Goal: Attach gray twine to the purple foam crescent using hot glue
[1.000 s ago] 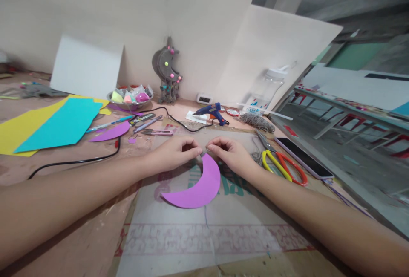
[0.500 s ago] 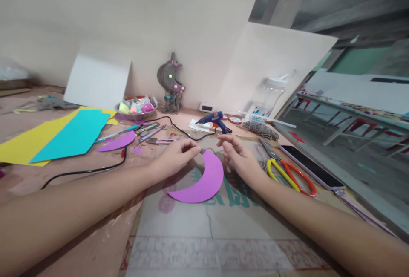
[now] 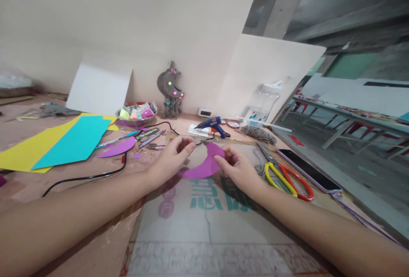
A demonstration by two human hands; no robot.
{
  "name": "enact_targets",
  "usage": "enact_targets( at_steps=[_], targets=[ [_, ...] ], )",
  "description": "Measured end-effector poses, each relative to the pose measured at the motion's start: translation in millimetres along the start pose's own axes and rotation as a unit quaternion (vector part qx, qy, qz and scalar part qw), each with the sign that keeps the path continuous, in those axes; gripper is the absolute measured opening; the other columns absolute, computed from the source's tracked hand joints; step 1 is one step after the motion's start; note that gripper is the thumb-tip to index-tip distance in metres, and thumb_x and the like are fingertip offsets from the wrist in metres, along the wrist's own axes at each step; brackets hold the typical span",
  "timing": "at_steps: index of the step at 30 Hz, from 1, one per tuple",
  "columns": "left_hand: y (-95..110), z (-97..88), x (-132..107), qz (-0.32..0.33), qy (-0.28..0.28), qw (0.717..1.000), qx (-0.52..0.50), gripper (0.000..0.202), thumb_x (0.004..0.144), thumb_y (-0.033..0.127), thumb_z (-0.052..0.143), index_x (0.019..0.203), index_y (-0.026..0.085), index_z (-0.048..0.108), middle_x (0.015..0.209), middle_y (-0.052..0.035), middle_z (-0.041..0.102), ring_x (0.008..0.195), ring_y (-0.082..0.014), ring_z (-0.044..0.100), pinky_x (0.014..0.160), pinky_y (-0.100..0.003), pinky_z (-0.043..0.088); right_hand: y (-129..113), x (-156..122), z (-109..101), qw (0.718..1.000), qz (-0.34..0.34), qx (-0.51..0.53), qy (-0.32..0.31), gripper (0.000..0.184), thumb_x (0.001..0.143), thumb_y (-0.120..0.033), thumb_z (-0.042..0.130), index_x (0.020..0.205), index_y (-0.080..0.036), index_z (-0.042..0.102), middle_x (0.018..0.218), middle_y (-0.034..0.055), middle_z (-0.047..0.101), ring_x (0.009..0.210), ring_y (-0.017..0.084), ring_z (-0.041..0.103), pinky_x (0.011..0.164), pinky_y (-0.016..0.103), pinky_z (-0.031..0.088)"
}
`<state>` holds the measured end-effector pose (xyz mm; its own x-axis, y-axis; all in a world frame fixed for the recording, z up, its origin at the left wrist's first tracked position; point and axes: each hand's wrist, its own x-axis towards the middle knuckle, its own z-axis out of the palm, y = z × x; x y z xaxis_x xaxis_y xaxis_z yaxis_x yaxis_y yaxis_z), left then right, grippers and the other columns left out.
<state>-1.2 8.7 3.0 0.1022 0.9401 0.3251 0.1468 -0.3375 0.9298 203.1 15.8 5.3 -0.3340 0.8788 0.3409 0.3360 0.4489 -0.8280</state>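
Observation:
A purple paper crescent (image 3: 207,165) is held above the cardboard sheet (image 3: 172,230), tilted, its lower tip pointing left. My right hand (image 3: 239,167) pinches its right edge between thumb and fingers. A small grey bit, possibly yarn, shows at the crescent's upper end. Just left of that end is my left hand (image 3: 174,155), its thumb and index finger close together; what they hold, if anything, is too small to make out. Scissors (image 3: 284,179) with one yellow and one red handle lie right of my right hand.
A blue glue gun (image 3: 212,124) and a grey yarn bundle (image 3: 258,134) lie behind my hands. Left are turquoise card (image 3: 73,142), yellow card (image 3: 38,142) and a black cable (image 3: 86,177). A decorated grey moon (image 3: 168,84) leans on the wall; a phone (image 3: 308,170) lies right.
My right hand, free before, has taken the crescent's right edge. The crescent has tilted and its lower part has risen. My left hand has come slightly away from its upper end.

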Motion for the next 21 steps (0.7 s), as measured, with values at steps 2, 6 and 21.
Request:
enact_targets(
  at_steps=[2, 6, 21],
  targets=[
    [1.2, -0.4, -0.7, -0.016, 0.021, 1.0, 0.001, 0.025, 0.086, 0.043, 0.048, 0.085, 0.019, 0.051, 0.079, 0.0004, 0.052, 0.069, -0.0118, 0.051, 0.059, -0.021, 0.043, 0.4, 0.3, -4.0, 0.995, -0.05, -0.026, 0.079, 0.013, 0.082, -0.028, 0.055, 0.08, -0.021, 0.044, 0.064, -0.0057, 0.042, 0.053, 0.009, 0.041, 0.05, 0.022, 0.035],
    [1.6, -0.2, -2.2, -0.044, -0.027, 0.998, -0.018, 0.033, 0.086, 0.049, 0.043, 0.076, 0.018, 0.05, 0.071, 0.001, 0.049, 0.068, -0.0127, 0.051, 0.058, -0.021, 0.043, 3.2, -1.6, -9.6, 0.968, -0.187, -0.144, 0.087, 0.012, 0.078, -0.009, 0.05, 0.078, -0.021, 0.046, 0.072, -0.002, 0.045, 0.063, 0.011, 0.045, 0.056, 0.023, 0.038],
    [7.3, -0.7, -3.3, 0.011, -0.066, 0.992, 0.104, 0.025, 0.085, 0.036, 0.046, 0.069, 0.018, 0.051, 0.065, 0.0018, 0.05, 0.065, -0.014, 0.048, 0.06, -0.023, 0.036, 6.2, -4.7, -8.1, 0.922, -0.227, -0.314, -0.003, 0.027, 0.08, -0.004, 0.044, 0.096, -0.022, 0.055, 0.092, 0.0049, 0.056, 0.083, 0.017, 0.054, 0.072, 0.029, 0.043]
  ],
)
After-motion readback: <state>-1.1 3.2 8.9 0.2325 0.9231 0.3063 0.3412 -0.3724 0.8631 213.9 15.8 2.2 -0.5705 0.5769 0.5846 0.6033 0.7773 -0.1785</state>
